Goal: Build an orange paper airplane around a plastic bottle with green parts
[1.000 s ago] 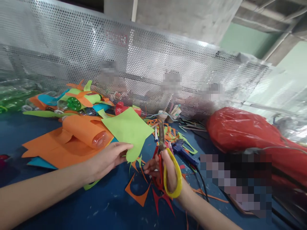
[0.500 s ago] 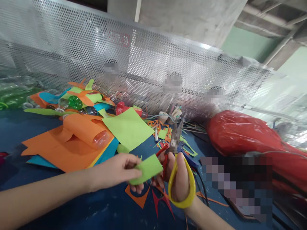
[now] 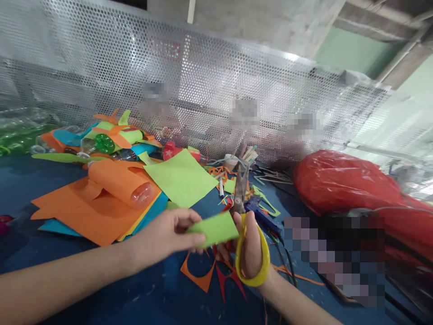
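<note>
My left hand (image 3: pixel 181 232) pinches a small rectangle of green paper (image 3: pixel 216 229) between thumb and fingers. Its free end reaches close to my right hand (image 3: pixel 252 246), whose thumb goes through the yellow handle loop of a pair of scissors (image 3: pixel 241 192). The scissor blades point up and away, slightly parted, and the paper lies below and left of them, not between them. The scissors' other handle, red, is mostly hidden behind the paper and my fingers. Orange paper offcut (image 3: pixel 199 275) and red paper offcut (image 3: pixel 228 280) lie on the table beneath my hands.
Orange sheets (image 3: pixel 81 207) bear a paper-wrapped bottle (image 3: pixel 117 183), beside a large green sheet (image 3: pixel 182 176). Decorated bottles pile up at the back left. A blue glue gun (image 3: pixel 264 216), paper scraps, a red plastic bag (image 3: pixel 345 185) and a blurred-out item (image 3: pixel 338 262) lie rightward. Perforated metal panels (image 3: pixel 111 67) stand behind.
The scissor blades have come closer together and tipped slightly left. My left hand has moved the green paper a little up and to the right, nearer the scissors' handles.
</note>
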Tool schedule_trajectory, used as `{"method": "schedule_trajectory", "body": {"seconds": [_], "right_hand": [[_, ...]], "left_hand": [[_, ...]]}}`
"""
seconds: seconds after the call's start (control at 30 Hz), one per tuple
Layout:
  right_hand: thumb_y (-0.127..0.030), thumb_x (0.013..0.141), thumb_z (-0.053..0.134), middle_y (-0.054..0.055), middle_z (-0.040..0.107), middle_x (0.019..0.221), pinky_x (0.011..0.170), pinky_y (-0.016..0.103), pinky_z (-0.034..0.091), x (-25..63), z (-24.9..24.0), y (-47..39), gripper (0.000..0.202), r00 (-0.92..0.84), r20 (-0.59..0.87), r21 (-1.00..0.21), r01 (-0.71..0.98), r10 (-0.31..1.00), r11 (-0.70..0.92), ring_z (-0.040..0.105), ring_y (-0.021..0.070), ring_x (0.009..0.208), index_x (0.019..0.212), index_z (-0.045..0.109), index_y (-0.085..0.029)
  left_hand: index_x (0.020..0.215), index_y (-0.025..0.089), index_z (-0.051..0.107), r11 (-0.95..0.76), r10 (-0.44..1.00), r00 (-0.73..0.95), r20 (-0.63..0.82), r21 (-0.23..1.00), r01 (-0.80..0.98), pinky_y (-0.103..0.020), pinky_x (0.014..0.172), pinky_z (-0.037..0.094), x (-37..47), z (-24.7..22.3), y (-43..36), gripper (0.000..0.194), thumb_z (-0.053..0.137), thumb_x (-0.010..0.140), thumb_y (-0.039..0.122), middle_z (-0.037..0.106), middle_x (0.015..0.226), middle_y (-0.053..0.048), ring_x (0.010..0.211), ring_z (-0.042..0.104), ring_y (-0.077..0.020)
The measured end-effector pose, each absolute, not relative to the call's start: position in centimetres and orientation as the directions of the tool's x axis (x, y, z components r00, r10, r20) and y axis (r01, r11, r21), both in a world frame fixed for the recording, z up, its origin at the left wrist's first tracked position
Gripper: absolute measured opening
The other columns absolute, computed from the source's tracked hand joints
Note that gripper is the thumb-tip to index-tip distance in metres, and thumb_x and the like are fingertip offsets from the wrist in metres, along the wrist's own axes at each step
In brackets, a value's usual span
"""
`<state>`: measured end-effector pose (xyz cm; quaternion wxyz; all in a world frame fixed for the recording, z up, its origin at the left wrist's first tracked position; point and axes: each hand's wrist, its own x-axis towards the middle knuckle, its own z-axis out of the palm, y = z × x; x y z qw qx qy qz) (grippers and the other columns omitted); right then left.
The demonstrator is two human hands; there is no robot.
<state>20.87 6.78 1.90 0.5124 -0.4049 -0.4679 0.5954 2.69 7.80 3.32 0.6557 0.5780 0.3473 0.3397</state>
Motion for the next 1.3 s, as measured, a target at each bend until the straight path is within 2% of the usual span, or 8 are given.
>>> {"method": "schedule_trajectory", "body": {"seconds": [0.13, 0.27, 0.4, 0.47, 0.57, 0.83, 1.07, 1.3], "right_hand": [[-0.077, 0.070, 0.046, -0.005, 0.045, 0.052, 0.038, 0.027, 0.043, 20.7, 2.0, 6.7, 0.056, -0.158, -0.050, -0.930, -0.353, 0.986, -0.104, 0.039, 0.0077, 0.032, 0.068, 0.046, -0.022], [-0.075, 0.077, 0.038, -0.007, 0.042, 0.051, 0.038, 0.024, 0.041, 21.0, 1.4, 6.8, 0.055, -0.158, 0.001, -0.952, -0.302, 0.987, -0.047, 0.036, 0.0063, 0.032, 0.070, 0.045, -0.021], [-0.072, 0.079, 0.042, -0.008, 0.038, 0.053, 0.036, 0.020, 0.032, 21.4, 1.8, 5.7, 0.052, -0.334, 0.000, -0.996, 0.084, 0.942, 0.030, 0.031, 0.0051, 0.034, 0.077, 0.044, -0.020], [-0.070, 0.074, 0.051, -0.006, 0.039, 0.058, 0.041, 0.020, 0.029, 21.4, 2.6, 4.8, 0.052, -0.439, 0.036, -0.936, 0.299, 0.898, 0.184, 0.033, 0.0060, 0.044, 0.077, 0.045, -0.019], [-0.070, 0.071, 0.056, -0.005, 0.037, 0.060, 0.046, 0.021, 0.025, 21.2, 3.9, 3.9, 0.054, -0.525, 0.032, -0.845, 0.440, 0.850, 0.304, 0.030, 0.0077, 0.053, 0.076, 0.045, -0.017], [-0.071, 0.085, 0.025, -0.003, 0.039, 0.057, 0.044, 0.023, 0.024, 21.9, 3.1, 4.5, 0.054, -0.434, 0.157, -0.851, 0.396, 0.887, 0.344, 0.031, 0.0095, 0.049, 0.076, 0.043, -0.020], [-0.069, 0.086, 0.025, -0.001, 0.044, 0.055, 0.043, 0.024, 0.027, 22.1, 3.9, 4.3, 0.055, -0.488, 0.213, -0.766, 0.454, 0.847, 0.454, 0.034, 0.0108, 0.047, 0.073, 0.047, -0.020], [-0.061, 0.089, 0.033, 0.003, 0.056, 0.066, 0.048, 0.026, 0.038, 22.3, 4.1, 3.9, 0.051, -0.524, 0.241, -0.700, 0.489, 0.816, 0.521, 0.045, 0.0143, 0.052, 0.101, 0.056, -0.017]], "left_hand": [[0.079, 0.019, 0.059, 0.040, 0.984, 0.177, 0.016, 0.952, -0.305, -0.022, 0.071, 0.049, 1.4, 4.8, 10.2, 0.016, 0.072, 0.071, 0.024, 0.066, 0.070, 0.004, 0.068, 0.063, -0.0105], [0.076, 0.019, 0.056, -0.055, 0.995, 0.064, 0.083, 0.933, -0.355, -0.021, 0.066, 0.050, 0.1, 4.9, 11.8, 0.015, 0.068, 0.076, 0.028, 0.061, 0.070, 0.003, 0.071, 0.061, -0.0111], [0.077, 0.019, 0.054, -0.002, 0.998, 0.054, 0.022, 0.938, -0.348, -0.020, 0.062, 0.050, 0.2, 4.0, 11.8, 0.019, 0.068, 0.077, 0.031, 0.059, 0.068, 0.003, 0.066, 0.058, -0.0107], [0.077, 0.020, 0.054, 0.003, 0.998, 0.057, 0.017, 0.943, -0.333, -0.020, 0.060, 0.050, 0.4, 3.6, 11.7, 0.020, 0.069, 0.076, 0.033, 0.059, 0.068, 0.003, 0.063, 0.057, -0.0100], [0.076, 0.019, 0.057, -0.048, 0.997, 0.034, 0.063, 0.943, -0.330, -0.019, 0.063, 0.050, 0.5, 3.3, 11.8, 0.020, 0.070, 0.075, 0.033, 0.058, 0.069, 0.003, 0.067, 0.057, -0.0102], [0.079, 0.018, 0.062, -0.083, 0.996, 0.007, 0.091, 0.934, -0.349, -0.023, 0.072, 0.050, 0.1, 4.2, 11.8, 0.019, 0.071, 0.074, 0.034, 0.067, 0.074, 0.000, 0.074, 0.063, -0.0127], [0.080, 0.019, 0.057, -0.152, 0.988, -0.026, 0.155, 0.908, -0.389, -0.021, 0.075, 0.050, 0.6, 5.8, 10.7, 0.019, 0.071, 0.076, 0.033, 0.067, 0.070, 0.004, 0.075, 0.065, -0.0112], [0.083, 0.019, 0.056, -0.090, 0.989, 0.078, 0.122, 0.938, -0.334, -0.023, 0.077, 0.051, 1.4, 6.1, 9.3, 0.020, 0.069, 0.078, 0.033, 0.066, 0.070, 0.004, 0.076, 0.067, -0.0123]]}}
